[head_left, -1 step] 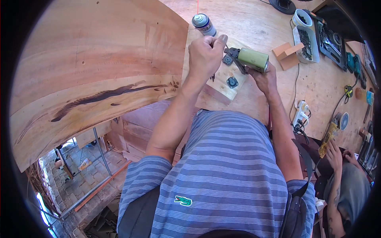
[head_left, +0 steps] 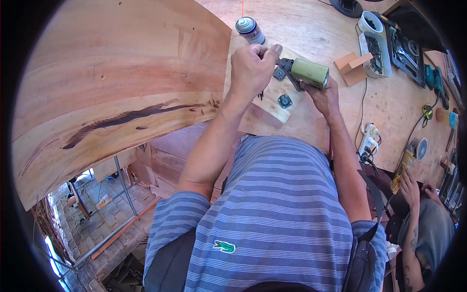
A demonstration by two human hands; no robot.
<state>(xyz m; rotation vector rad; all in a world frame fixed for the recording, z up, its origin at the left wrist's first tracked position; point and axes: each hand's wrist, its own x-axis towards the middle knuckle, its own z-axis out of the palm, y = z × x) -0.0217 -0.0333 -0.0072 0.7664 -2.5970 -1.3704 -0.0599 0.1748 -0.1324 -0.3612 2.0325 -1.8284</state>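
Observation:
My right hand (head_left: 323,98) is closed around the lower side of an olive-green, rounded block-shaped device (head_left: 310,73) with a black metal bracket at its left end. My left hand (head_left: 252,68) is curled in a pinch beside that bracket, thumb on top; whatever its fingers hold is hidden. Below the device lies a thick wooden board (head_left: 272,109) bearing small dark square fittings, one of them a round-topped fitting (head_left: 284,100). A spray can (head_left: 250,30) stands just beyond my left hand.
Wooden offcuts (head_left: 351,68), a tray of dark screws (head_left: 375,53), a white tub (head_left: 369,22) and a power strip (head_left: 369,141) are on the bench at right. A large wood slab (head_left: 121,73) rises on the left. A co-worker's hand (head_left: 410,189) holds a yellow tool at lower right.
My left thumb has shifted very slightly beside the bracket. The co-worker's hand and yellow tool have moved a little; the green device stays in place.

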